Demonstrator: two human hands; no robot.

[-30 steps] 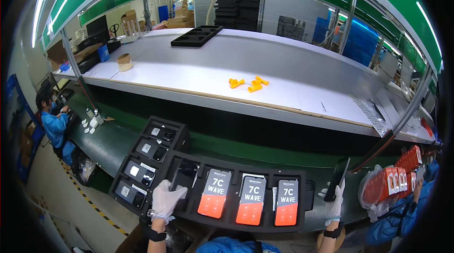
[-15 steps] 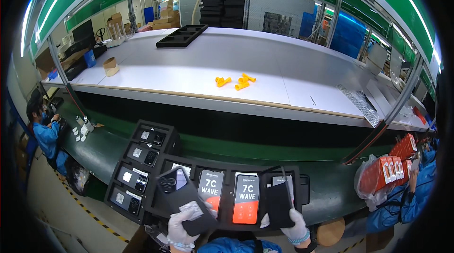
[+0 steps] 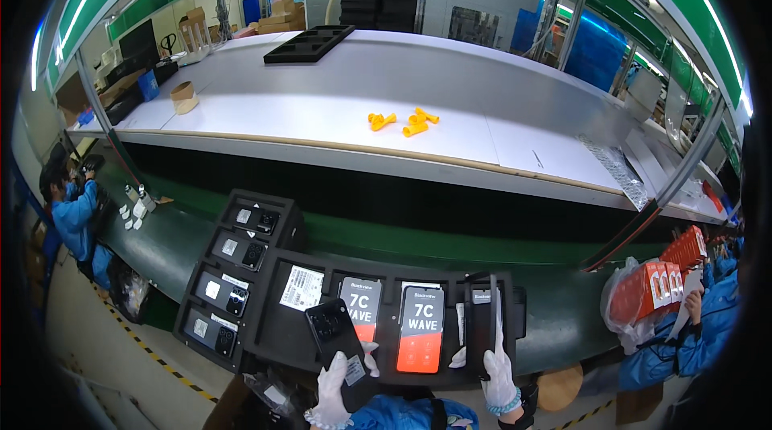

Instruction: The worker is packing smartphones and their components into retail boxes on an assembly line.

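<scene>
My left hand [image 3: 331, 391], in a white glove, holds a black smartphone [image 3: 328, 332] tilted, its camera side up, with a pale label near the lower end. It is over the front of a black compartment tray [image 3: 277, 332]. My right hand [image 3: 500, 378], gloved too, grips a thin black case-like piece [image 3: 493, 313] turned nearly edge-on above the tray's right end; its exact kind is unclear. Between the hands, a phone with an orange-and-dark screen film [image 3: 420, 329] lies in a compartment. Another such phone [image 3: 359, 301] is partly behind the held smartphone. A white label sheet [image 3: 302, 288] shows in the left compartment.
A second black tray [image 3: 190, 325] at left holds several dark phones. Beyond the green conveyor, a white bench [image 3: 281, 112] carries orange tubes [image 3: 415, 129], a tape roll [image 3: 184, 97] and a black tray [image 3: 310, 44]. Co-workers sit left and right, with orange boxes [image 3: 643, 297] at right.
The smartphone in my left hand has moved right and down, uncovering the label sheet. The black piece in my right hand has turned from broadside to nearly edge-on. The view has shifted slightly.
</scene>
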